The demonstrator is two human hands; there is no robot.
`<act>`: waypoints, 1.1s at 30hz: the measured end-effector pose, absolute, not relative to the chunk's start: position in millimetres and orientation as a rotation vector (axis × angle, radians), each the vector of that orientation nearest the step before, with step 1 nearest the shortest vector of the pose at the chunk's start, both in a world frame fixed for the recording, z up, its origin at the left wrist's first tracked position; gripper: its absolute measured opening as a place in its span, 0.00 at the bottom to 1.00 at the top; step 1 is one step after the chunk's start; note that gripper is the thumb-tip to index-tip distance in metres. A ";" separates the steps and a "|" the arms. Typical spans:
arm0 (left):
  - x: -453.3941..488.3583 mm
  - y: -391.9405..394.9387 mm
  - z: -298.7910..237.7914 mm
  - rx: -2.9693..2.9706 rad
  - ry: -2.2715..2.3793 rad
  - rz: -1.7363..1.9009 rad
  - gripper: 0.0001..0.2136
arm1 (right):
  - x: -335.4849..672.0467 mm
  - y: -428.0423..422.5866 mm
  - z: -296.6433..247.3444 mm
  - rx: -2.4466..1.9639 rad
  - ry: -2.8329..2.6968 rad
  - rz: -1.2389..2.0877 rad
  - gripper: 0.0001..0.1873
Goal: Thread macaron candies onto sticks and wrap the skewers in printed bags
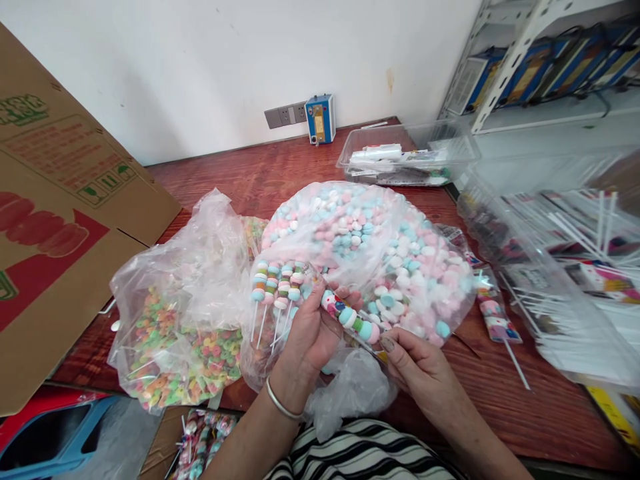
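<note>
My left hand (317,330), with a bangle at the wrist, is closed round the upper part of a marshmallow skewer (357,323). The skewer is tilted, with blue, green and pink pieces showing below a printed clear wrapper. At its lower right end, the thumb and fingers of my right hand (417,360) are pinched together; the exact spot they grip is partly hidden. Several unwrapped marshmallow skewers (277,283) on white sticks lie side by side, left of my left hand. They rest on a big clear bag of pink, white and blue marshmallows (350,223).
Left stands a bag of gummy rings (200,350) beside a tall cardboard box (60,220). At right lie a wrapped skewer (495,313) and a clear tray of sticks and wrappers (530,260). Behind are another clear tray (410,150) and a small blue device (321,120).
</note>
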State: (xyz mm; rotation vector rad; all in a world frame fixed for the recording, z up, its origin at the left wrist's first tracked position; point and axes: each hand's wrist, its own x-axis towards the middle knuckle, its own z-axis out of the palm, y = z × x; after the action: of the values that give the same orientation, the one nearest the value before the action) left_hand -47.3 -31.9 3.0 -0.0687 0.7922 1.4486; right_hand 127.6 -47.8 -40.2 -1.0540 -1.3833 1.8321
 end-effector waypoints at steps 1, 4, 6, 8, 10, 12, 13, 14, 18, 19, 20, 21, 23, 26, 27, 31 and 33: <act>-48.1 -31.2 3.8 -0.111 0.785 1.434 0.11 | 128.4 -48.2 -39.4 -1.063 -1.390 1.822 0.20; -47.5 -30.9 4.9 -0.111 0.767 1.447 0.12 | 129.4 -49.0 -35.8 -1.117 -1.434 1.743 0.21; -44.0 -32.2 4.4 -0.057 0.781 1.474 0.11 | 128.8 -49.6 -32.9 -1.177 -1.499 1.628 0.22; -38.8 -34.6 3.1 -0.003 0.812 1.507 0.10 | 127.3 -51.0 -30.3 -1.224 -1.581 1.489 0.21; -33.0 -37.6 1.2 0.042 0.825 1.528 0.10 | 125.3 -53.2 -28.4 -1.246 -1.679 1.335 0.19; -28.5 -40.3 -1.0 0.076 0.806 1.527 0.10 | 123.4 -55.7 -27.2 -1.249 -1.790 1.146 0.17; -27.4 -41.2 -2.1 0.083 0.793 1.516 0.11 | 122.7 -56.7 -26.9 -1.240 -1.844 1.034 0.15; -27.1 -41.7 -3.0 0.079 0.786 1.507 0.11 | 122.4 -57.4 -26.7 -1.224 -1.898 0.916 0.13; -33.4 -38.9 -4.2 0.001 0.826 1.552 0.09 | 124.2 -58.6 -27.1 -1.122 -2.065 0.436 0.10; -35.1 -37.8 -3.9 -0.009 0.851 1.574 0.09 | 125.0 -58.9 -27.8 -1.096 -2.097 0.339 0.10; -35.8 -36.9 -3.7 -0.012 0.868 1.592 0.09 | 125.6 -59.3 -28.8 -1.074 -2.122 0.268 0.10; -35.0 -36.6 -3.6 -0.009 0.873 1.605 0.09 | 125.7 -59.8 -30.0 -1.056 -2.142 0.235 0.10; -28.8 -37.8 -4.3 0.006 0.859 1.609 0.09 | 124.3 -60.9 -32.6 -1.049 -2.162 0.271 0.11; -12.6 -43.4 -7.4 0.015 0.798 1.531 0.11 | 119.2 -61.0 -35.2 -1.110 -2.118 0.463 0.12; -8.3 -45.0 -8.6 0.013 0.786 1.498 0.13 | 117.7 -60.5 -35.5 -1.136 -2.093 0.523 0.12; -11.6 -41.4 -9.7 0.006 0.822 1.504 0.13 | 117.3 -57.9 -34.1 -1.181 -2.005 0.734 0.11; -23.4 -33.1 -7.2 0.006 0.858 1.573 0.11 | 119.5 -57.8 -32.4 -1.181 -1.976 0.825 0.10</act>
State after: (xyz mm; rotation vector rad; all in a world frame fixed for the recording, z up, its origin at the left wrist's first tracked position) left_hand -23.4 -33.1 -7.2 0.0065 0.8576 1.5732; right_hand 119.5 -57.8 -32.4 -1.1811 -1.9762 0.8245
